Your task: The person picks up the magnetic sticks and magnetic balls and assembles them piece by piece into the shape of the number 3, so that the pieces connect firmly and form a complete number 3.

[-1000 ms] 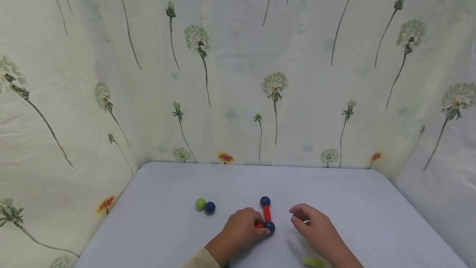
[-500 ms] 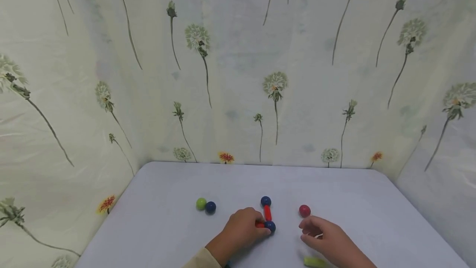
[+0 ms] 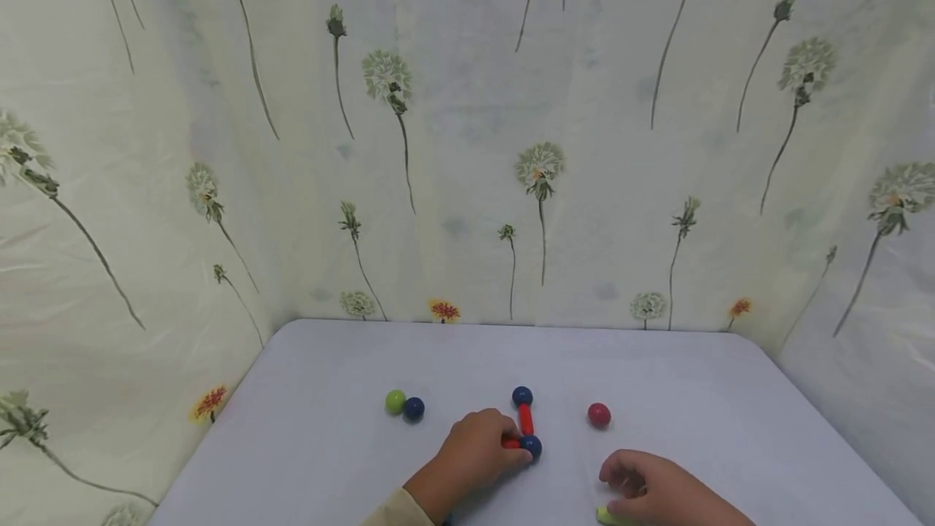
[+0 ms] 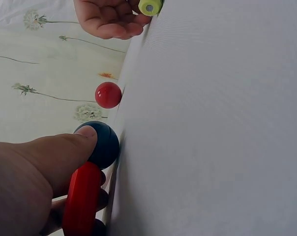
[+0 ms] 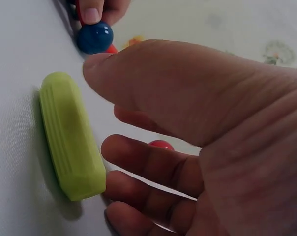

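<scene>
My left hand (image 3: 475, 449) grips a joined piece near the middle of the table, its thumb on a dark blue ball (image 4: 106, 150). A red rod (image 4: 82, 201) runs from that ball back under the palm, its other end hidden in the head view. Another red rod (image 3: 526, 419) reaches away from the ball to a second blue ball (image 3: 522, 395). My right hand (image 3: 650, 485) hovers around a lime-green rod (image 5: 72, 140) lying on the table, fingers loosely bent. Its fingertips come close to the rod without pinching it; whether any touch, I cannot tell.
Beyond my right hand lies a loose red ball (image 3: 599, 415). A green ball (image 3: 395, 402) and a blue ball (image 3: 413, 408) sit side by side at the left. Flower-patterned cloth (image 3: 453, 144) stands behind the white table (image 3: 329, 364).
The red ball, first unseen, now rests apart from my right hand, which has drawn back towards the lime-green rod. My left hand keeps its hold in the same place.
</scene>
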A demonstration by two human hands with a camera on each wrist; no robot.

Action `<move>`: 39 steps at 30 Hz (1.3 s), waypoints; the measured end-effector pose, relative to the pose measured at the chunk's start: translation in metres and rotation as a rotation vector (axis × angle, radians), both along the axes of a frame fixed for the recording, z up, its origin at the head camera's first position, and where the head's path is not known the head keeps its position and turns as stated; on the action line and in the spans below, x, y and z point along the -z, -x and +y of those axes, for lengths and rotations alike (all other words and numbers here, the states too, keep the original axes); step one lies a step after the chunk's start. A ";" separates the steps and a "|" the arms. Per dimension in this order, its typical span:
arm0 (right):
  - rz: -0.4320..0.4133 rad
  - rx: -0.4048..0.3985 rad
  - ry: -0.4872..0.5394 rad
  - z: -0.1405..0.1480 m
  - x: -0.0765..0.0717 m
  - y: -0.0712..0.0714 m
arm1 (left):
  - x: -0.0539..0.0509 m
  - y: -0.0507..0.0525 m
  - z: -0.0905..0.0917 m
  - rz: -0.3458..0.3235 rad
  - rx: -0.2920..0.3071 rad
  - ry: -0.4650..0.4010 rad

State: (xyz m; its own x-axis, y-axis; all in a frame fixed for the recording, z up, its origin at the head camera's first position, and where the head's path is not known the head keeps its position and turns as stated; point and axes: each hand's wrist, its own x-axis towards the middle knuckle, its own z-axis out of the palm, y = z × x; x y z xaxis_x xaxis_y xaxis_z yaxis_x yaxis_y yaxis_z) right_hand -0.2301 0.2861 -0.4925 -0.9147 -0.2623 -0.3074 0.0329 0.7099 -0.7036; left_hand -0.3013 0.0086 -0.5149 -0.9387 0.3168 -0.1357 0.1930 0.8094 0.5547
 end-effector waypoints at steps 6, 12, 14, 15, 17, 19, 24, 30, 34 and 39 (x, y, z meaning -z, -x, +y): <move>-0.074 0.046 -0.011 -0.001 0.003 -0.003 | 0.001 0.000 0.000 0.007 0.005 0.004; -0.070 0.024 -0.045 0.002 0.004 -0.006 | 0.001 -0.001 0.001 0.018 0.015 0.004; -0.049 0.002 -0.038 0.004 0.004 -0.006 | 0.000 0.000 0.001 0.021 0.015 0.001; -0.041 -0.013 -0.030 0.005 0.004 -0.006 | -0.001 0.000 0.001 0.024 0.016 0.001; -0.033 -0.031 -0.015 0.006 0.004 -0.006 | -0.002 0.000 0.001 0.030 0.017 -0.003; -0.035 -0.039 -0.003 0.005 0.004 -0.006 | -0.003 -0.001 0.000 0.034 0.020 -0.006; -0.013 -0.091 0.035 0.009 0.009 -0.005 | -0.001 -0.001 -0.001 0.038 0.027 0.006; 0.017 -0.111 0.031 0.012 0.010 -0.005 | 0.000 0.000 0.000 0.023 0.020 0.009; 0.027 -0.073 -0.015 0.008 0.010 -0.005 | 0.002 0.001 -0.001 0.031 0.022 0.008; 0.024 0.012 -0.057 0.005 0.013 -0.004 | 0.004 0.002 -0.002 0.039 0.047 0.003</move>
State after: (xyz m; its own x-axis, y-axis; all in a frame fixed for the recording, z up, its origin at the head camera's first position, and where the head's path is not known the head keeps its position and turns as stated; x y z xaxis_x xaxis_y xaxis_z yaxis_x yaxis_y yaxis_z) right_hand -0.2258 0.2910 -0.5059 -0.9252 -0.2335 -0.2992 0.0253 0.7486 -0.6626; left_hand -0.3031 0.0065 -0.5185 -0.9275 0.3601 -0.1003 0.2522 0.8007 0.5434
